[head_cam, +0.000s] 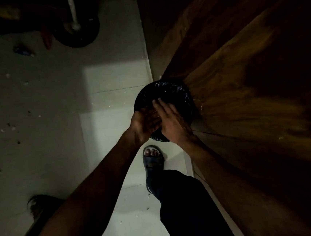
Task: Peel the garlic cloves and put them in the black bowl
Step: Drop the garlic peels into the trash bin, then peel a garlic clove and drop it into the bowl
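Note:
I am looking down in dim light at a round bin lined with a black plastic bag point(169, 93), which stands on the floor against a wooden panel. Both my hands are held over its opening. My left hand point(144, 124) has its palm turned inward. The straight fingers of my right hand point(172, 120) lie flat across the left palm. No garlic clove, peel or black bowl can be made out between or around the hands.
A dark wooden cabinet side point(250, 70) fills the right. The pale tiled floor point(94, 82) carries small scattered white bits. My sandalled foot point(153, 160) stands just before the bin. A dark round object point(78, 32) and a white pipe point(73, 9) sit at the top.

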